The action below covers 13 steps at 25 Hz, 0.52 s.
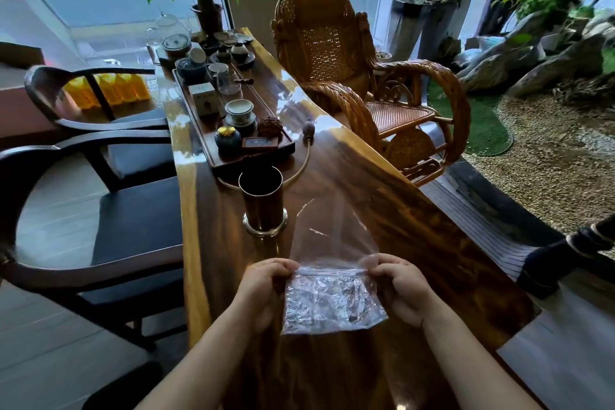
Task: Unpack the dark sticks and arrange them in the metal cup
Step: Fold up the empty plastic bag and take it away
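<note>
Here, plastic bag (332, 301) between both hands, metal cup (263, 201) empty.

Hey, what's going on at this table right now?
A person is holding a clear plastic bag over the wooden table, the left hand and right hand each pinching one end of its top edge. The bag's contents look crinkled and silvery; no dark sticks can be made out. The metal cup stands upright just beyond the bag, with nothing sticking out of it. A tea tray sits further back.
</note>
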{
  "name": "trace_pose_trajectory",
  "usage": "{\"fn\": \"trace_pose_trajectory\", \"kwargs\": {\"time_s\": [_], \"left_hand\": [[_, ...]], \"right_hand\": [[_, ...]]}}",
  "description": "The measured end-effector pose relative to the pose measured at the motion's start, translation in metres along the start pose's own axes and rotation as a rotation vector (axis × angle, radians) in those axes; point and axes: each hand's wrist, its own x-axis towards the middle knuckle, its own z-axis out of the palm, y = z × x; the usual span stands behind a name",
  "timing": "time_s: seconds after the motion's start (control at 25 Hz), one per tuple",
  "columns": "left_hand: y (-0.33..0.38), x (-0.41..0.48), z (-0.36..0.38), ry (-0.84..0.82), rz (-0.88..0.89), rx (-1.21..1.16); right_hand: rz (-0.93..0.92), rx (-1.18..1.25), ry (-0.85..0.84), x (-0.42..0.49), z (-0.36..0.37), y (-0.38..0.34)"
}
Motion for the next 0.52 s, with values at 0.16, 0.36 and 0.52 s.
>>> {"fn": "trace_pose_trajectory", "kwargs": {"time_s": [0.16, 0.36, 0.52], "left_hand": [[0.01, -0.008, -0.004, -0.05, 0.014, -0.018], [0.025, -0.025, 0.007, -0.076, 0.127, 0.207], [0.028, -0.026, 0.002, -0.062, 0.257, 0.35]], "right_hand": [[0.038, -0.012, -0.089, -0.006, 0.003, 0.0], [-0.101, -0.334, 0.0, -0.006, 0.018, -0.008], [-0.192, -0.34, 0.044, -0.009, 0.026, -0.014]]}}
